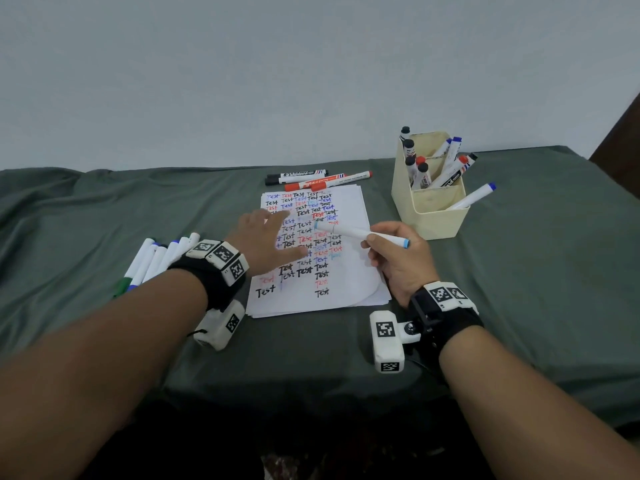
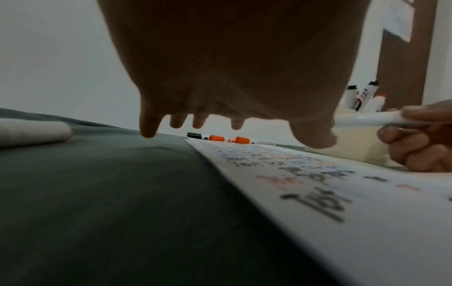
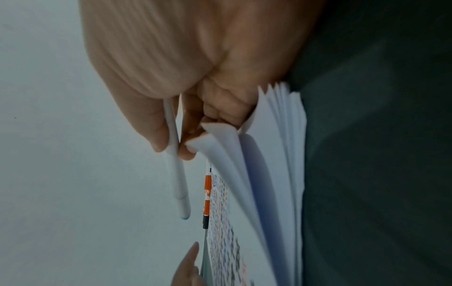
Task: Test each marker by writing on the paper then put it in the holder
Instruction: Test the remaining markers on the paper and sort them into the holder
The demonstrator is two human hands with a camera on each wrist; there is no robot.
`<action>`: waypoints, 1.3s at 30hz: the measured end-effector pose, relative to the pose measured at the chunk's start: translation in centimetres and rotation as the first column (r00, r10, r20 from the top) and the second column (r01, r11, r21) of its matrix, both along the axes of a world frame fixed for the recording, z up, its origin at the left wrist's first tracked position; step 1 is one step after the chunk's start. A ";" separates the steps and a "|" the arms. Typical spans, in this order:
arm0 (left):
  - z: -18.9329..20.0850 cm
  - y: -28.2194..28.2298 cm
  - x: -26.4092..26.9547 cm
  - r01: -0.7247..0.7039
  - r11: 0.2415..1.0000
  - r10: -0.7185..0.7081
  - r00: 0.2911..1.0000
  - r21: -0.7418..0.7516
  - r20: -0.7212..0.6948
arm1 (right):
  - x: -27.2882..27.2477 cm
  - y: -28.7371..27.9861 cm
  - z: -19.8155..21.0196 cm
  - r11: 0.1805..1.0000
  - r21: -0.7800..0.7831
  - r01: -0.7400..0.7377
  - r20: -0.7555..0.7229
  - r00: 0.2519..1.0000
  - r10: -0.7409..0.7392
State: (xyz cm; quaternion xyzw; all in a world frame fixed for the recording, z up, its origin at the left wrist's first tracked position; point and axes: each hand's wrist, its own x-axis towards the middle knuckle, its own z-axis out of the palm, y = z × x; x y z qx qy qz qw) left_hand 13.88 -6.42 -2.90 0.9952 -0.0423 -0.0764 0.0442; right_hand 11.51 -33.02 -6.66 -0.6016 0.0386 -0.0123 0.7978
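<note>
A white marker with a light-blue end point(image 1: 360, 233) lies pinched in my right hand point(image 1: 398, 261), held over the white paper covered in "Test" words point(image 1: 349, 209). My left hand point(image 1: 266, 240) spreads flat on that paper. The cream plastic holder point(image 1: 433, 216) stands far right on the green-clothed tabletop point(image 1: 104, 209).

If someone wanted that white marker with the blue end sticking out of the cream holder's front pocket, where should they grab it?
Probably by the blue-tipped upper end of the white marker, coming from the right and above. It leans out over the rim of the cream plastic holder, so that end stands free, while its lower end sits inside.
</note>
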 end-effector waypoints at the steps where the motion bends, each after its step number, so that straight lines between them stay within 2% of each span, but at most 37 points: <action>1: -0.2 0.5 -0.1 -0.027 0.999 0.029 0.998 0.038 -0.055 | 0.0 0.0 0.0 1.000 0.014 0.013 0.003 1.000 -0.013; 5: -1.6 1.0 -0.5 -0.040 0.994 0.066 0.960 0.102 -0.271 | 0.1 0.0 0.0 0.999 -0.025 0.041 0.004 0.999 -0.041; 10: -2.6 0.7 -0.6 -0.052 0.991 0.085 0.954 0.121 -0.286 | 0.3 -0.1 -0.2 0.999 -0.001 0.039 0.031 0.999 -0.039; 15: -2.7 0.9 -0.6 -0.064 0.993 0.090 0.950 0.096 -0.299 | 0.0 0.3 0.4 0.991 0.129 0.033 0.006 0.999 -0.034; 18: -2.8 0.9 -0.4 -0.068 0.994 0.092 0.948 0.090 -0.304 | -0.1 0.4 1.9 1.000 0.003 -0.005 0.079 0.997 0.005; 21: -3.0 0.9 -0.3 -0.078 0.993 0.101 0.948 0.088 -0.301 | 0.7 -0.2 4.6 0.987 -0.146 0.073 0.194 0.980 -0.044; 26: -2.9 0.9 -0.4 -0.081 0.994 0.100 0.948 0.074 -0.302 | 2.6 -4.1 10.1 0.891 -0.287 0.352 0.458 0.867 -0.195; 29: -2.7 0.8 -0.5 -0.079 0.994 0.097 0.947 0.072 -0.305 | 3.4 -6.6 11.6 0.779 -0.412 0.474 0.526 0.821 -0.221; 33: -2.5 0.8 -0.7 -0.077 0.994 0.096 0.947 0.072 -0.305 | 4.0 -8.4 10.1 0.667 -0.587 0.459 0.499 0.854 -0.149; 36: -2.3 0.7 -0.7 -0.078 0.995 0.096 0.946 0.069 -0.310 | 4.2 -8.4 8.3 0.541 -0.737 0.404 0.426 0.900 -0.092; 39: -2.1 0.6 -0.8 -0.078 0.995 0.095 0.943 0.064 -0.318 | 4.2 -8.0 7.8 0.519 -0.760 0.391 0.400 0.911 -0.100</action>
